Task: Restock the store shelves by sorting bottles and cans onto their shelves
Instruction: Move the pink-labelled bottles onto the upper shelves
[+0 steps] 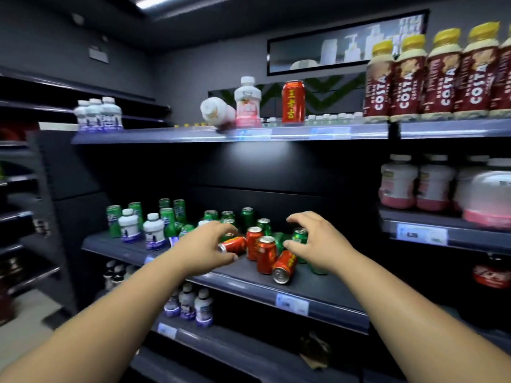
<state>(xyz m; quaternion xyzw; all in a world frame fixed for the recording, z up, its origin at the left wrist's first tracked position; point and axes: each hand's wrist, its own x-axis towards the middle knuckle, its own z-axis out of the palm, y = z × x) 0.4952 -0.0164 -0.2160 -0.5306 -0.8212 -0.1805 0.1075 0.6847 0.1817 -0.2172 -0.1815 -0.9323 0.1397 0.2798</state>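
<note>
red can (234, 244) lies sideways, silver top pointing left, left hand (203, 248) curled round it; right hand (316, 244) spread open

Both hands reach over the middle shelf (309, 286) among mixed cans. The left hand (204, 246) curls around a tipped red can (235, 244); contact is unclear. The right hand (313, 240) arches with spread fingers over a green can (300, 235). Between them stand two upright red cans (266, 255), with another lying red can (284, 267) at the front. On the top shelf (171, 135), a white bottle (217, 111) lies tipped beside Costa coffee bottles (409, 78)
</note>
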